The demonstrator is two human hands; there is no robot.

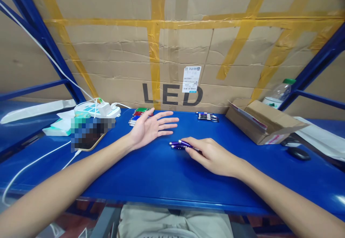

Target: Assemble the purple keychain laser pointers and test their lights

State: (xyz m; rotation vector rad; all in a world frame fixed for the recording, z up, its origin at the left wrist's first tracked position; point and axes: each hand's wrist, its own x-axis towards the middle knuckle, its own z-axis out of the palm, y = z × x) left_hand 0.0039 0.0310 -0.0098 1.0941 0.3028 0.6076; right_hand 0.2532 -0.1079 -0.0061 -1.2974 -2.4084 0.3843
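Observation:
My left hand point(149, 129) is held palm up over the blue table point(151, 177), its fingers spread and nothing in it. To its right, my right hand point(215, 155) pinches a purple pen point(185, 143) with a silver end. Other purple pens point(174, 146) lie on the table just under and beside that one, partly hidden by the fingers. Behind my left hand is a row of several pens point(138, 116) in green, red, blue and white, partly covered by the hand. A small group of dark pens point(207, 116) lies farther back, right of centre.
A large taped cardboard box point(121, 58) closes off the back. At left are a phone point(93, 137), a power strip point(107, 112), white cables and a tissue pack point(58, 128). At right stand an open carton point(248, 128), a bottle point(280, 92) and a black mouse point(298, 153).

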